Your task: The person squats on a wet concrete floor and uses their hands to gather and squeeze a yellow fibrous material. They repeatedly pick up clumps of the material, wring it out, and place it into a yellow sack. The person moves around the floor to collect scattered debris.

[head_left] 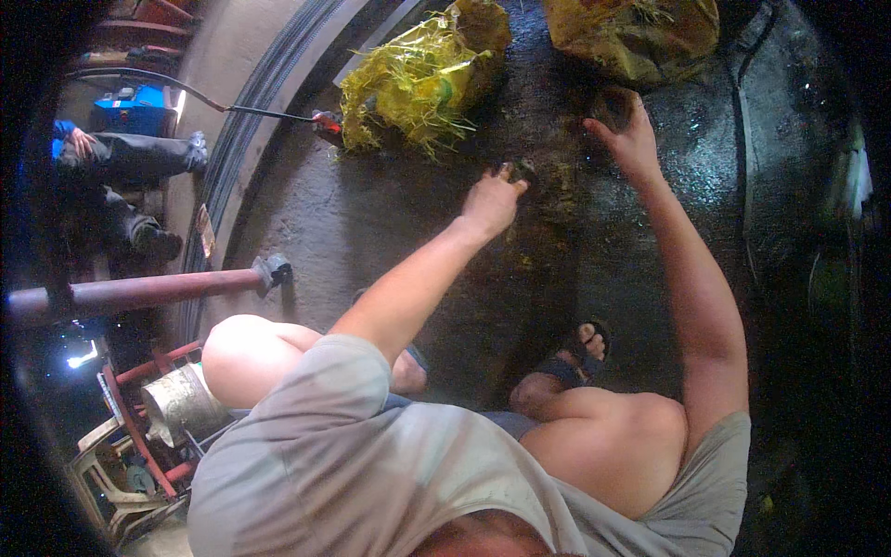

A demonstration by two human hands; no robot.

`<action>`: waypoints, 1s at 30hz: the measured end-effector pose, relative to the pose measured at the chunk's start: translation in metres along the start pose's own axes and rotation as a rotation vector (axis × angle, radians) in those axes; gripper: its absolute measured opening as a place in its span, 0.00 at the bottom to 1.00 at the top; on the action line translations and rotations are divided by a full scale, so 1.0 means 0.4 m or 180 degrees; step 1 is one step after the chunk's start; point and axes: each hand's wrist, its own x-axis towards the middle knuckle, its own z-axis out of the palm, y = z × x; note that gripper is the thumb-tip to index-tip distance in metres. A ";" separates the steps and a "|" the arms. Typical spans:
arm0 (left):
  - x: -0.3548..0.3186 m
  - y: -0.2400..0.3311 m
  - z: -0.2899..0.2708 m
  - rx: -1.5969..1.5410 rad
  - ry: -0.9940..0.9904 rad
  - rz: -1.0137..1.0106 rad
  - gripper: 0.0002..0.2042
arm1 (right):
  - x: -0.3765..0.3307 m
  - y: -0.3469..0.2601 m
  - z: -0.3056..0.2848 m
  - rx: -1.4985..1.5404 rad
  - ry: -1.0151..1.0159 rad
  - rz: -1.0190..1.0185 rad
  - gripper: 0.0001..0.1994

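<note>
My left hand (492,200) is closed around a small dark object (522,171) held against the wet dark floor. My right hand (627,137) reaches farther out, fingers curled on a dark round lump (613,104) beside a yellow-brown sack (633,35). What either thing is made of cannot be told. A torn yellow bag (422,79) stuffed with straw-like fibres lies just left of my left hand. I squat, with my sandalled foot (580,351) below the hands.
A curved metal rail (249,130) borders the floor at left. A reddish pipe (148,290) lies across it. A seated person's legs (125,158) are at far left. A red-tipped hose (316,119) ends by the yellow bag. Plastic stools (121,473) stand lower left.
</note>
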 end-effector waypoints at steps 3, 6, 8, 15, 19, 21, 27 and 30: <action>0.034 -0.009 -0.046 -0.0881 0.0158 -0.0168 0.21 | -0.004 0.030 -0.038 0.0005 0.0131 0.0009 0.39; 0.109 -0.009 -0.054 -0.0790 0.0958 0.0082 0.20 | -0.020 0.020 -0.062 -0.0021 0.0218 0.0100 0.38; 0.192 0.032 -0.111 -0.0812 0.0432 0.0016 0.21 | -0.023 0.031 -0.076 -0.0044 0.0312 0.0140 0.37; 0.459 0.128 -0.121 -0.0560 0.0311 0.0170 0.18 | -0.016 0.054 -0.097 0.0099 0.0495 0.0208 0.36; 0.456 0.166 -0.089 -0.0133 -0.0519 0.0978 0.17 | -0.032 0.079 -0.103 0.0368 0.0497 0.0306 0.36; 0.440 0.157 -0.104 0.0136 -0.0727 0.1189 0.16 | -0.036 0.103 -0.105 0.0095 0.0406 0.0320 0.34; 0.342 -0.028 -0.095 0.0417 -0.0731 0.1707 0.19 | -0.024 0.114 -0.080 0.0071 0.0367 0.0451 0.42; 0.251 -0.095 -0.118 0.0179 -0.0635 0.1266 0.22 | -0.013 0.088 -0.065 0.0007 0.0310 0.0369 0.44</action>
